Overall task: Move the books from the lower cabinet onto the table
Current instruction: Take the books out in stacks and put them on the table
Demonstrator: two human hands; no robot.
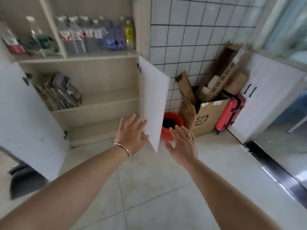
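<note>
Several books (pixel 58 93) lean together at the left end of the lower cabinet's upper shelf (pixel 99 106). Both white cabinet doors stand open: the left door (pixel 25 117) and the right door (pixel 153 103). My left hand (pixel 132 134), with a bangle on the wrist, reaches forward with straight spread fingers and touches the inner face of the right door near its lower edge. My right hand (pixel 182 145) is spread open just right of that door's edge and holds nothing. No table is in view.
Bottles (pixel 93 35) fill the shelf above the books. A red bucket (pixel 171 125) stands on the floor behind the right door. Cardboard boxes (pixel 204 113) and a red suitcase (pixel 230 112) sit in the corner by a white cabinet (pixel 265 97). A dark object (pixel 25 181) lies bottom left.
</note>
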